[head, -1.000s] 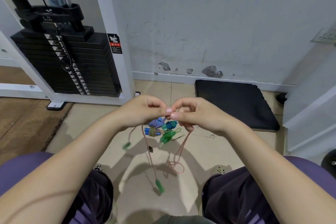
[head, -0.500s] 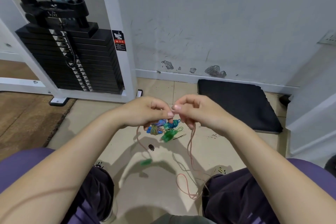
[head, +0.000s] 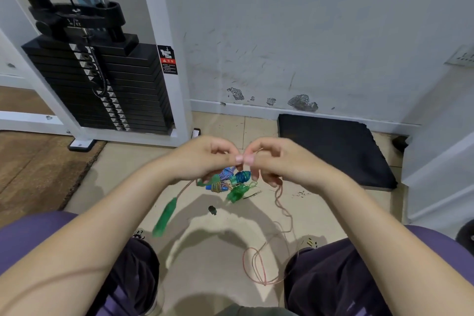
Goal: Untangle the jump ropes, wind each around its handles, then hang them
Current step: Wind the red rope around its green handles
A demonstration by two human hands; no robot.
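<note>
Progress looks partial: several ropes seem finished with winding, one is still being worked loose, and none is hung as far as this view shows.

Both hands meet over the beige tiled floor [head: 123, 161], close to its far edge along the scuffed white wall [head: 307, 33]. The left hand [head: 202, 158] and the right hand [head: 277, 159] have their fingers curled, thumb tips nearly touching, and appear to pinch the thin pink jump rope cord [head: 282, 210] between them; the exact pinch point is hidden behind the fingers. From the left hand a translucent green rope handle [head: 165, 217] dangles, blurred. From the right hand the cord drops and ends in loose loops on the floor near the person's right knee, so this rope is neither wound nor free of slack.

Beneath the hands, on the floor, lies a small heap of wound rope bundles [head: 230, 182] in blue, teal and green; these look already wrapped around their handles, though their number is hard to tell.

Left to do, by my reading: finish freeing the pink cord, wind it, then hang every rope. No hook or peg is visible here.
</note>
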